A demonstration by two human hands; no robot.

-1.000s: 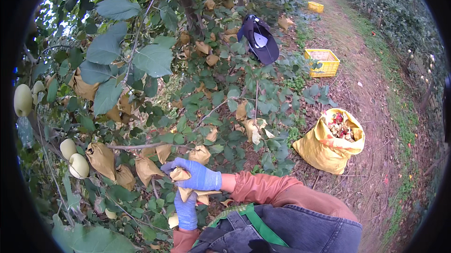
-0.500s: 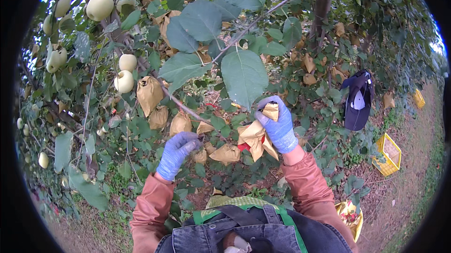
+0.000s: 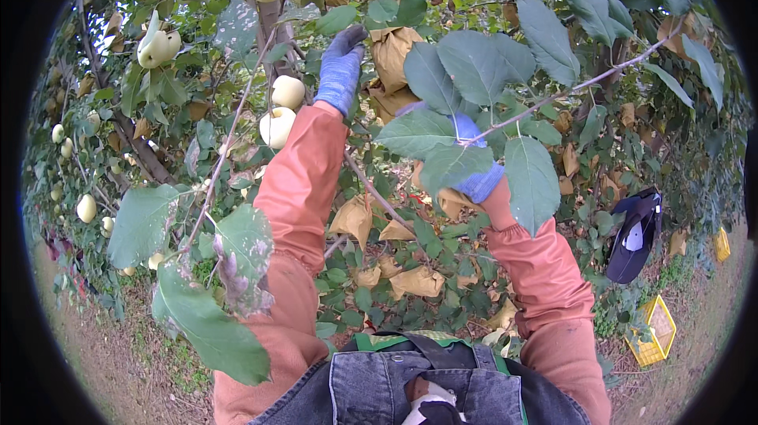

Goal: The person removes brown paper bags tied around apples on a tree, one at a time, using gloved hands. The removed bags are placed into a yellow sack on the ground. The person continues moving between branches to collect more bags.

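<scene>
My left hand point(image 3: 342, 71), in a blue knit glove with grey fingertips, reaches up with its fingers stretched out. Its fingertips are beside the upper corner of a brown paper bag point(image 3: 393, 58) hanging on the tree; whether they touch it, I cannot tell. Large green leaves point(image 3: 466, 145) partly cover my right hand point(image 3: 479, 182), also gloved in blue. Crumpled brown paper bags point(image 3: 455, 204) stick out below that hand, which appears closed on them; its fingers are mostly hidden. Two pale apples point(image 3: 278, 127) hang left of my left wrist.
A leafy branch point(image 3: 588, 82) crosses in front of my right hand. More bagged fruit point(image 3: 353, 220) hangs below along a slanting branch. A dark cap point(image 3: 634, 235) hangs in the foliage at right, with a yellow crate point(image 3: 654, 332) on the ground below it.
My left hand has moved up from the lower bags to beside a higher one. My right hand has risen slightly behind the leaves with the torn paper. The view has shifted leftward.
</scene>
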